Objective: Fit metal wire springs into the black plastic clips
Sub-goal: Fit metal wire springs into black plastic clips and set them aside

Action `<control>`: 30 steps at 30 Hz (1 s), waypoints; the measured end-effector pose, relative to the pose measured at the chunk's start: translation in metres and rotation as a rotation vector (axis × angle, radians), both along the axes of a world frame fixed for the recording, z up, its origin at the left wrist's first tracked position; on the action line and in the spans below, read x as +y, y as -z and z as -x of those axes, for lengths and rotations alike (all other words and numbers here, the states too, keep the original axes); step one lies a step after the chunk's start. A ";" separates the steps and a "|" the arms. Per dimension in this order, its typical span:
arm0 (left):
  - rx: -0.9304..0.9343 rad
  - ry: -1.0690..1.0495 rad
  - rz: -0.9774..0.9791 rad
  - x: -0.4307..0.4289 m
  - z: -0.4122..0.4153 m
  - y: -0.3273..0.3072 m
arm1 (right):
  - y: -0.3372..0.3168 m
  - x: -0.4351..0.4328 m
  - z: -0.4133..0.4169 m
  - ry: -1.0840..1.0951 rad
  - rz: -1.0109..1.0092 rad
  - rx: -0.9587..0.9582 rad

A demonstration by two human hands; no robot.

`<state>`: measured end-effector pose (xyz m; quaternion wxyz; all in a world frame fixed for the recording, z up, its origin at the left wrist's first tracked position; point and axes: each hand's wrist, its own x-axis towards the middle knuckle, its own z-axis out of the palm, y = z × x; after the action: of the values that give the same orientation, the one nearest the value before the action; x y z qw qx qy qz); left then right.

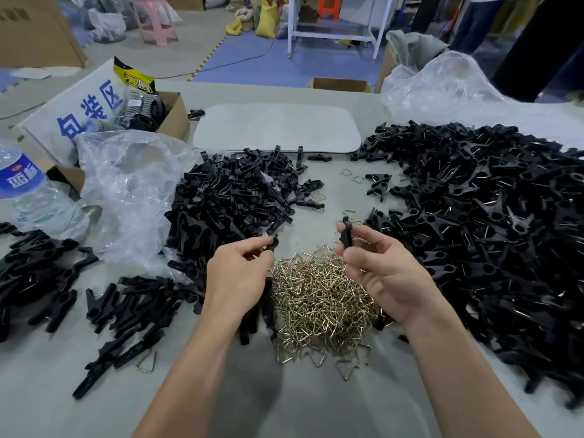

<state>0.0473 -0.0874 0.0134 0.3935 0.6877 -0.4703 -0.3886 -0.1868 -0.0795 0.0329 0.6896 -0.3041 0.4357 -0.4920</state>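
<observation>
Right hand (pixel 379 273) pinches slim black clip (pixel 346 233) upright; left hand (pixel 240 273) pinches second clip (pixel 272 242). Gold wire springs (pixel 319 298) heaped 6 o'clock, clip pile (pixel 489 232) 3 o'clock.

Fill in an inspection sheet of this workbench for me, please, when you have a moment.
Surface: grey table, largely covered with parts.
Job's things: spring pile front centre; clip pile left of centre; larger clip heap on the right, wire showing in many.
Clutter: water bottle, plastic bag, cardboard box, grey pad.
Grippers: left hand pinches a small black part; right hand holds a black clip upright.
Cables: black cable on the floor beyond.
Surroundings: pink stool, white frame, person standing.
</observation>
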 end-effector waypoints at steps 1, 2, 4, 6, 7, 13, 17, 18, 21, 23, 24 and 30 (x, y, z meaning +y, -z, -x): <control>0.066 0.018 -0.001 0.001 0.002 0.000 | -0.002 0.002 -0.001 -0.010 0.024 0.059; 0.131 0.038 0.003 0.002 0.005 -0.001 | -0.004 0.003 -0.004 -0.010 0.040 0.122; 0.223 0.083 0.035 0.004 0.010 -0.003 | -0.007 0.005 -0.013 0.003 0.056 0.215; 0.260 0.114 0.095 0.006 0.015 -0.007 | -0.008 0.007 -0.026 -0.001 0.070 0.278; 0.265 0.117 0.133 0.007 0.018 -0.009 | -0.007 0.009 -0.032 -0.008 0.079 0.314; 0.087 0.056 0.355 0.016 0.037 -0.008 | -0.002 0.015 -0.058 -0.030 0.146 0.411; 0.088 0.041 0.334 0.020 0.041 -0.004 | 0.001 0.015 -0.061 0.017 0.111 0.402; 0.087 0.068 0.327 0.020 0.040 -0.004 | 0.001 0.014 -0.060 0.031 0.102 0.403; 0.077 0.112 0.314 0.023 0.039 -0.010 | 0.001 0.014 -0.053 0.052 0.091 0.414; 0.069 0.068 0.332 0.025 0.039 -0.013 | -0.001 0.014 -0.050 0.026 0.088 0.425; 0.055 0.034 0.342 0.026 0.039 -0.014 | -0.002 0.014 -0.049 0.008 0.084 0.424; 0.009 -0.125 0.390 0.033 0.047 -0.016 | -0.005 0.014 -0.051 -0.014 0.045 0.352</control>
<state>0.0004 -0.0541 0.0294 0.5448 0.6246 -0.4911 -0.2681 -0.1355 -0.0656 0.0378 0.5994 -0.4038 0.5364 -0.4359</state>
